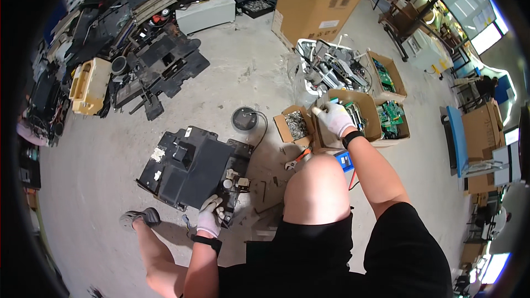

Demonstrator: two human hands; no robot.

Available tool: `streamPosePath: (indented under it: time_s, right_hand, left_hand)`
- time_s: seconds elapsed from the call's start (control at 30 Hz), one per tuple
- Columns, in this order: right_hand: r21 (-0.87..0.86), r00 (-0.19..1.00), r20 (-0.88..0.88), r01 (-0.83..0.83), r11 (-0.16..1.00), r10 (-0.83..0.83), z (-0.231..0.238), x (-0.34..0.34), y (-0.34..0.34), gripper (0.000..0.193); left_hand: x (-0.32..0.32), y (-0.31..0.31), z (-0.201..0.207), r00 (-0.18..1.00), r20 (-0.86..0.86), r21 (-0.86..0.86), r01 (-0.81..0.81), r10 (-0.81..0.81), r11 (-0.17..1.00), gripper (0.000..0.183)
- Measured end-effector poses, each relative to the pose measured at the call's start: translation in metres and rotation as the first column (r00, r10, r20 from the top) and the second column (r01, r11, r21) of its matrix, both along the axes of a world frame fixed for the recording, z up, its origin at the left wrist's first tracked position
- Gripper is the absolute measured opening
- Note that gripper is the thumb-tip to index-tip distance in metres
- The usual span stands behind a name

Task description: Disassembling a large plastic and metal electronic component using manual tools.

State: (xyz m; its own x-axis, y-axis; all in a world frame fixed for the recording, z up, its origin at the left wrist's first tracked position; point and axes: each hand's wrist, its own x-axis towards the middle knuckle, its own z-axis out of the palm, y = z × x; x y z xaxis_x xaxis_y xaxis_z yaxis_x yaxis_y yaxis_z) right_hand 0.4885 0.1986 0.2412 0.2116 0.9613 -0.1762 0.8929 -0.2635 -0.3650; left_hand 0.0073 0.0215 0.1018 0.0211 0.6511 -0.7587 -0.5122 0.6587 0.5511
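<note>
On the floor in front of me lies a large black plastic housing (205, 165) with small fittings along its right side. My left hand (210, 218), in a white glove, is closed on its near edge, beside the fittings. My right hand (335, 118), gloved too, hangs over an open cardboard box (327, 139) that holds metal and electronic parts. Its fingers are curled, and what they hold, if anything, is hidden. A smaller carton (282, 127) full of small metal pieces adjoins that box. Pliers with orange handles (298, 158) lie near my knee.
A round black speaker-like part (244, 119) with a cable lies beyond the housing. Green circuit boards (391, 111) fill cartons at the right, behind which stands a bag of metal scrap (334, 66). A tall cardboard box (314, 3) and heaped black scrap (165, 58) stand farther back.
</note>
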Motion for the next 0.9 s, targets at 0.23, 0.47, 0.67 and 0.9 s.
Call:
streamPosePath:
  time_s: [0.23,0.47,0.67,0.9]
  right_hand:
    - [-0.164,0.907,-0.366,0.155,0.974,-0.206,-0.051,0.027,-0.079,0.061]
    - [-0.238,0.945,-0.287,0.086,0.968,-0.154,-0.216,0.033,-0.260,0.049]
    - [-0.531,0.962,-0.226,0.011,0.847,-0.154,-0.254,0.017,-0.352,0.047]
    - [-0.632,0.986,-0.156,-0.059,0.772,-0.053,-0.243,0.018,-0.355,0.044]
  left_hand:
    - [-0.026,-0.018,-0.039,0.999,0.046,-0.202,0.009,0.000,0.979,0.026]
    - [-0.010,-0.012,-0.031,0.992,-0.030,-0.126,0.118,-0.123,0.985,0.027]
    - [-0.021,-0.019,-0.015,0.987,-0.147,-0.071,-0.077,0.066,0.995,0.031]
    - [-0.136,-0.036,-0.016,0.861,-0.182,-0.024,-0.486,0.474,0.874,0.032]
